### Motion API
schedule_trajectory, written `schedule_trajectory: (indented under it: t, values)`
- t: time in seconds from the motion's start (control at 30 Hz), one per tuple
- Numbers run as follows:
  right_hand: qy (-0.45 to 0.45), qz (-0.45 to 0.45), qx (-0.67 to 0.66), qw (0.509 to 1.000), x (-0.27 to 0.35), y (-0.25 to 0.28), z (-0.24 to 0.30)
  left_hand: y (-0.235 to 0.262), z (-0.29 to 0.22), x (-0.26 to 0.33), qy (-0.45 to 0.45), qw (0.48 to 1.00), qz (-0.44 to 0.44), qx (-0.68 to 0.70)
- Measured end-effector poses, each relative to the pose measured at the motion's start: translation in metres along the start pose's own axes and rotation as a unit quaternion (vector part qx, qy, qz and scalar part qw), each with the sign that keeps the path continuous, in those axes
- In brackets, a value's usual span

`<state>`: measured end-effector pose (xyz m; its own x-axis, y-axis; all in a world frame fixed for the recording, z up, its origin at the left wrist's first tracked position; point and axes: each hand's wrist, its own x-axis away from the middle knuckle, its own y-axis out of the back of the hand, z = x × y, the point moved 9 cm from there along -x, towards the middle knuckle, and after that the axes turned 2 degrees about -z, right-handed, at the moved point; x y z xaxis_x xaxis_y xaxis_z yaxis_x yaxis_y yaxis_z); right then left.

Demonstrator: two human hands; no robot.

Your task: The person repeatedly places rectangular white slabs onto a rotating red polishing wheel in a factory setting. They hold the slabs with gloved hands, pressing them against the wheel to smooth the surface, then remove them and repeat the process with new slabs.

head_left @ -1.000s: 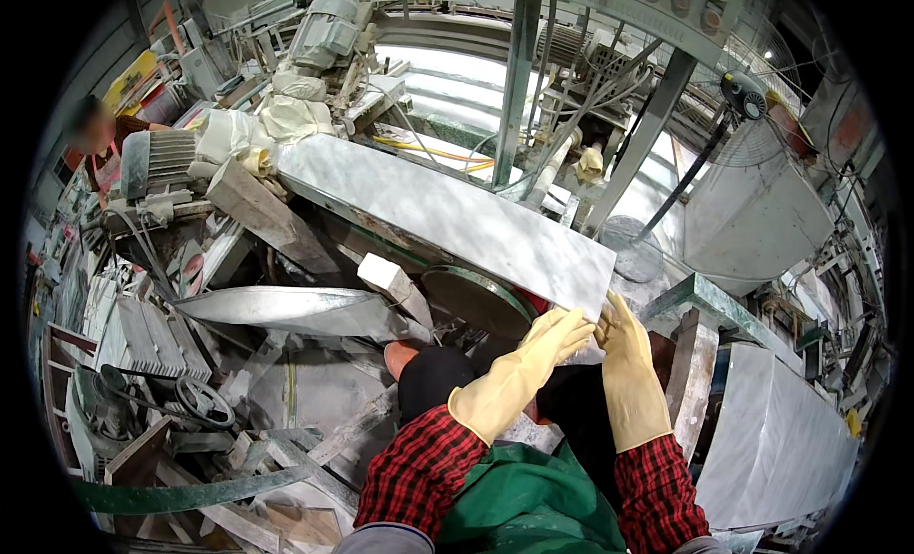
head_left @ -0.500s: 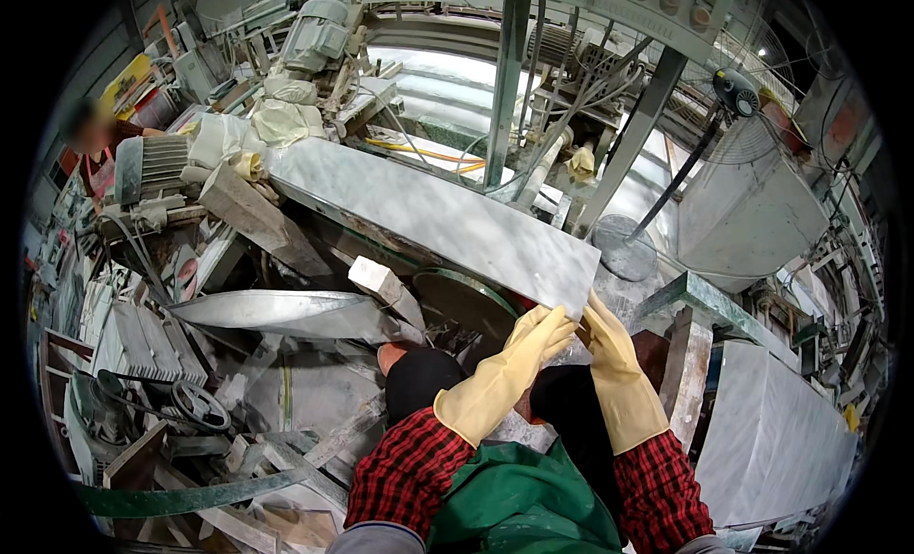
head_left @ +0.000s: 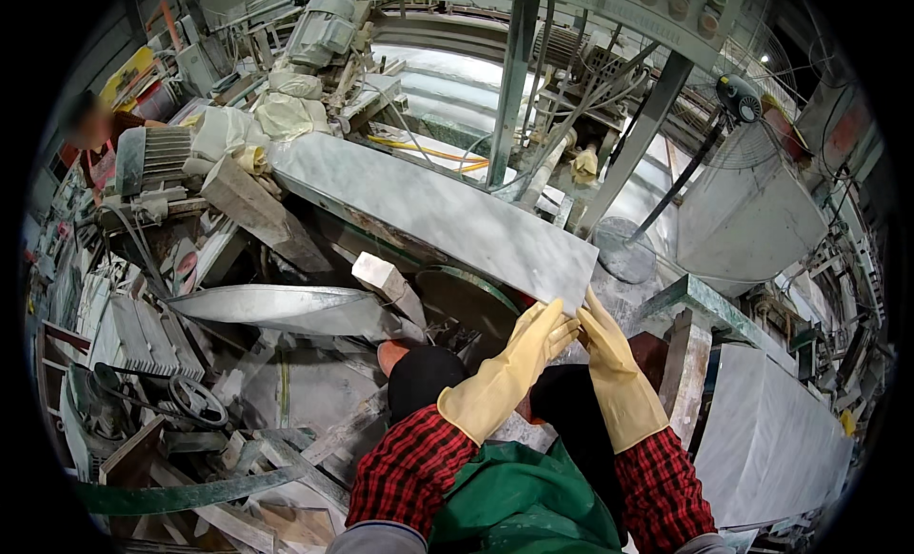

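Observation:
A long grey-white marble slab (head_left: 428,207) lies slanting across the middle, its far end at the upper left and its near corner in front of me. Both my hands wear long cream rubber gloves. My left hand (head_left: 533,340) has its fingers together at the slab's near corner. On the other side of that corner, along the short end, my right hand (head_left: 605,340) presses with its fingers upward. Between them the two hands hold the slab's end. Their undersides, and any fingers beneath the stone, are hidden.
Left of me lie a pale stone block (head_left: 383,273), a long curved pale piece (head_left: 276,306) and stone scraps. A dark round disc (head_left: 466,302) sits under the slab. Metal posts (head_left: 514,88) and a fan (head_left: 738,102) stand beyond. Another person (head_left: 90,140) is at far left.
The fingers of my left hand look slightly straighter at the slab's corner. Slab and hands have otherwise barely shifted.

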<state>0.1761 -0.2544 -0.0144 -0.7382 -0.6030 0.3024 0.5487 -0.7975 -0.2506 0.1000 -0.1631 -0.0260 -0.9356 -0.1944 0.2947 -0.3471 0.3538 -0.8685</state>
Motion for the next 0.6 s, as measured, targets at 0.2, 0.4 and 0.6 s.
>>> schedule_trajectory:
  t: [0.2,0.4,0.6]
  values:
    - [0.033,0.009,-0.020,0.999,0.002,-0.013,0.009,0.001,-0.004,0.000,-0.004,1.000,-0.012,0.005]
    - [0.051,-0.072,-0.119,0.989,0.006,0.007,0.018,0.004,-0.009,0.002,-0.008,1.000,-0.025,-0.013]
    - [-0.001,-0.116,-0.233,0.966,0.008,0.024,0.014,0.008,-0.013,0.001,-0.018,1.000,-0.016,-0.019]
